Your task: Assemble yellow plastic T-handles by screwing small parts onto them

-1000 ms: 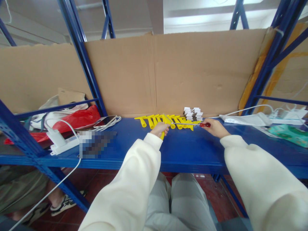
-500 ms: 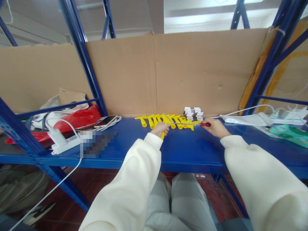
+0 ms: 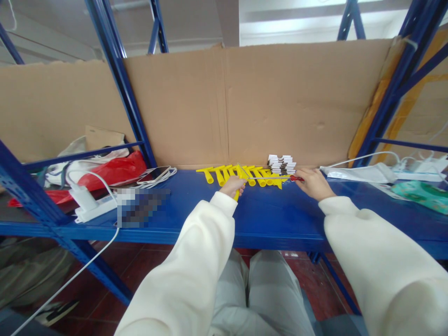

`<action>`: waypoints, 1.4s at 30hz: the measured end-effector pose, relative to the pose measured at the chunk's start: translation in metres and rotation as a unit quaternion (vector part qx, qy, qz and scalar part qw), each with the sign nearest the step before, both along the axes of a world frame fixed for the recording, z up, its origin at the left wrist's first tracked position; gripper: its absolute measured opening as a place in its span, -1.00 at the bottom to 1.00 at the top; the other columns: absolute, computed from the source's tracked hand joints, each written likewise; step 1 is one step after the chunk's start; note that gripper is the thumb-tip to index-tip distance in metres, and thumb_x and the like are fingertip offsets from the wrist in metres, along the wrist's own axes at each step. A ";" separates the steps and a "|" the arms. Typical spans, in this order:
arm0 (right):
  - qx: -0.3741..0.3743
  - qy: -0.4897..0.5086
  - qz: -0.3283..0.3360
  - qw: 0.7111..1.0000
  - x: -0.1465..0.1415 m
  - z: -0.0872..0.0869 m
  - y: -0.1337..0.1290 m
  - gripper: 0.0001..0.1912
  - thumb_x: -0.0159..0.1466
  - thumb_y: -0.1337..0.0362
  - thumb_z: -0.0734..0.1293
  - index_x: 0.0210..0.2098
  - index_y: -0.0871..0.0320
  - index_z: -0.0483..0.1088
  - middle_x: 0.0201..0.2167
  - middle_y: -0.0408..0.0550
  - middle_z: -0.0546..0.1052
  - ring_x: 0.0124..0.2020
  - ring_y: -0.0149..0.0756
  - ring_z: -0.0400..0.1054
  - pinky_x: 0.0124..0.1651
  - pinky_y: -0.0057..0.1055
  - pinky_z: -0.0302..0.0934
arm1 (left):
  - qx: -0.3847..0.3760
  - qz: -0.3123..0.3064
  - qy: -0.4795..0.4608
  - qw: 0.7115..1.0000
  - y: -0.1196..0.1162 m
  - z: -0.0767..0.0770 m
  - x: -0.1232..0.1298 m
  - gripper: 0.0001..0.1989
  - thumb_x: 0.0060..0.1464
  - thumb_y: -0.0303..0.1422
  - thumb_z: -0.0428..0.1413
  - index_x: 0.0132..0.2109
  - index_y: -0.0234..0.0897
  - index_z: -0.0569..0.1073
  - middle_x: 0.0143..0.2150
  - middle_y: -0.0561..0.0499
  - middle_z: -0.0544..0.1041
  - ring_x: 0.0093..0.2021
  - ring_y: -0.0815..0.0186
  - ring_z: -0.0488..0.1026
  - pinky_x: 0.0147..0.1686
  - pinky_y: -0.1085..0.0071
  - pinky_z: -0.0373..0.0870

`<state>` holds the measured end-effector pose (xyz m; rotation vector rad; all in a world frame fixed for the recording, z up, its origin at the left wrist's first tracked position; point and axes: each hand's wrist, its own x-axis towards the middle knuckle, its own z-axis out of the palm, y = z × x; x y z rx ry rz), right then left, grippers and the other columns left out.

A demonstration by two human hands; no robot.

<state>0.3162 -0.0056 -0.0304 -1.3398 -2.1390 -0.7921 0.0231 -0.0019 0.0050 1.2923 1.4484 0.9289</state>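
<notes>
Left hand (image 3: 231,187) closed round stem of yellow T-shaped piece (image 3: 237,196), above blue worktop (image 3: 276,210), on near side of yellow row (image 3: 220,176); right hand (image 3: 316,184) grips red-handled screwdriver (image 3: 268,178), shaft pointing left, tip at or near piece. White stack (image 3: 281,164) by row's right end. Piece probably light, stiff plastic, perhaps slick; best held round stem, clear of shaft

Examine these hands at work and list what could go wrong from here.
The red-handled screwdriver points toward the left hand, so a slip might jab its fingers.
The held yellow piece could twist in that grip.
The right hand is near the stacked white pieces and might topple them.
</notes>
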 end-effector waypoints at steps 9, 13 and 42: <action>-0.025 -0.025 -0.016 0.999 -0.003 0.001 -0.003 -0.76 0.34 0.35 0.24 -0.16 0.14 0.56 -0.10 0.16 0.64 -0.13 -0.05 0.51 -0.15 -0.26 0.25 | 0.029 0.006 0.057 0.998 0.007 -0.004 0.002 -0.91 0.24 -0.56 0.10 -0.17 -0.30 0.43 -0.61 0.18 0.24 -0.64 0.46 0.20 -0.58 0.54 0.09; -0.069 -0.008 -0.023 0.997 -0.005 0.001 -0.005 -0.71 0.38 0.27 0.24 -0.06 0.11 0.58 -0.15 0.12 0.66 -0.21 -0.09 0.54 -0.20 -0.29 0.31 | 0.038 0.006 0.069 0.997 0.014 -0.007 0.000 -0.91 0.21 -0.55 0.12 -0.19 -0.29 0.45 -0.60 0.16 0.25 -0.62 0.43 0.25 -0.57 0.54 0.15; -0.123 -0.010 -0.090 0.988 -0.024 0.011 -0.012 -0.87 0.32 0.20 0.31 -0.16 0.07 0.42 -0.34 0.02 0.65 -0.37 -0.11 0.51 -0.38 -0.35 0.13 | 0.068 0.016 0.066 0.995 0.017 -0.010 -0.004 -0.90 0.15 -0.57 0.18 -0.25 -0.30 0.49 -0.63 0.14 0.23 -0.62 0.40 0.27 -0.59 0.54 0.13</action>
